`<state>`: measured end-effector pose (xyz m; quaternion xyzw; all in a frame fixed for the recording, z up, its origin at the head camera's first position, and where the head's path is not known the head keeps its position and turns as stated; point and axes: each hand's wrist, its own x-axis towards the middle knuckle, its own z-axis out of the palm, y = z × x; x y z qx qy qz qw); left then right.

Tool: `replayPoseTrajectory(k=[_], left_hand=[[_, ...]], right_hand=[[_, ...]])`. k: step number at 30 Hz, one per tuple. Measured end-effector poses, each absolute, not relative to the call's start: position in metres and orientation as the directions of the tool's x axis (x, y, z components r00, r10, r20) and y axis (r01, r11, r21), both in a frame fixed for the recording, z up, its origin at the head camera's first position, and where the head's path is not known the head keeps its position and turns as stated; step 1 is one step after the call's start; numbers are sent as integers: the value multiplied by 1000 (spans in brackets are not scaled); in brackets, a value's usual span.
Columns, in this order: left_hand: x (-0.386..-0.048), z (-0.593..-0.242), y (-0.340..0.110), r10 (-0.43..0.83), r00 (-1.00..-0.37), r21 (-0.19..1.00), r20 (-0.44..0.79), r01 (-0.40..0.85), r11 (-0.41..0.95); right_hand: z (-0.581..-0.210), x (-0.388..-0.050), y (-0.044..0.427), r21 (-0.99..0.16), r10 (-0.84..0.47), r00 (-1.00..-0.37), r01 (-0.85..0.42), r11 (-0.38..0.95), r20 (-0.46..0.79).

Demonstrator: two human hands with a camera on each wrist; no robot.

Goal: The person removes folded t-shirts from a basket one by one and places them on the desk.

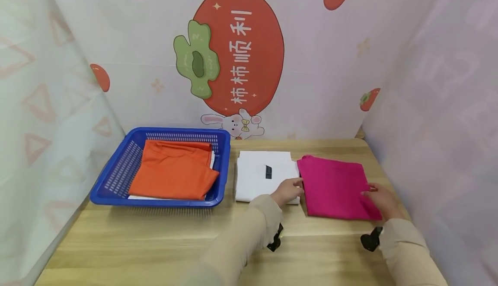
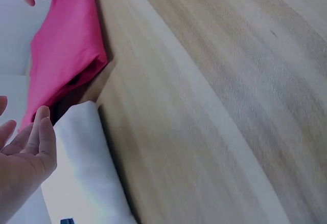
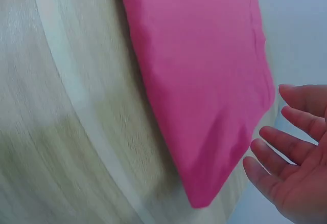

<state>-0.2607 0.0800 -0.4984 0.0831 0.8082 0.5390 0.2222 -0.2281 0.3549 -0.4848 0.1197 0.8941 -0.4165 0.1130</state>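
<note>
A folded magenta cloth [image 1: 334, 186] lies flat on the table, its near edge facing the front. At its left edge is my left hand [image 1: 288, 190], over the right side of a folded white cloth [image 1: 254, 176] with a small black label. In the left wrist view the left hand [image 2: 25, 157] has its fingers loosely extended beside the magenta cloth [image 2: 71, 35]. My right hand [image 1: 382, 199] is at the right edge of the magenta cloth; the right wrist view shows that hand [image 3: 296, 157] with spread fingers beside the cloth [image 3: 199, 81], gripping nothing.
A blue plastic basket [image 1: 155, 203] stands on the left of the wooden table [image 1: 155, 243], with a folded orange cloth [image 1: 175, 169] on top of white fabric inside it. Printed curtains hang behind and at both sides of the table.
</note>
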Motion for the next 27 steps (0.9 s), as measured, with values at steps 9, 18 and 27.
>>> replayPoseTrajectory(k=[9,18,27], left_hand=[[-268,-487,42,367,-895,954,-253,-168,246],[-264,-474,12,346,-906,966,-243,-195,168],[-256,-462,-13,343,-913,975,-220,-219,42]], right_hand=[[-471,-236,299,-791,27,-967,222,570,-252],[-477,-242,257,-841,27,-973,211,499,-229],[-463,-236,218,-889,-34,-967,220,401,-254]])
